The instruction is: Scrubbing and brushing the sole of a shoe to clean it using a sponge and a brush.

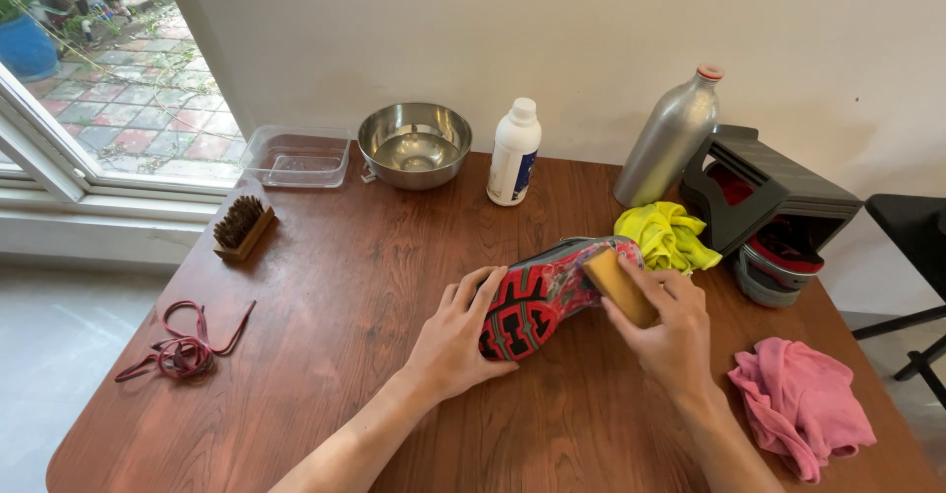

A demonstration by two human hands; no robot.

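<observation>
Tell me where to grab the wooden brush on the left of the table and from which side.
Grip the wooden brush by its long wooden sides, coming from above. It lies bristles-up near the table's left edge, so the flat block sides are exposed with nothing close beside them.

We see a reddish-brown wooden tabletop (pixel 355 286). Along its far edge stand a clear plastic tub (pixel 296 156), a steel bowl (pixel 414 143), a white bottle (pixel 514 153) and a metal flask (pixel 670 138). A brush (pixel 242 227) and loose red laces (pixel 182 347) lie to the left. A yellow cloth (pixel 670 235), a pink cloth (pixel 800 402) and a dark shoe holder (pixel 774 202) sit to the right, a shoe (pixel 542 294) mid-table.
</observation>
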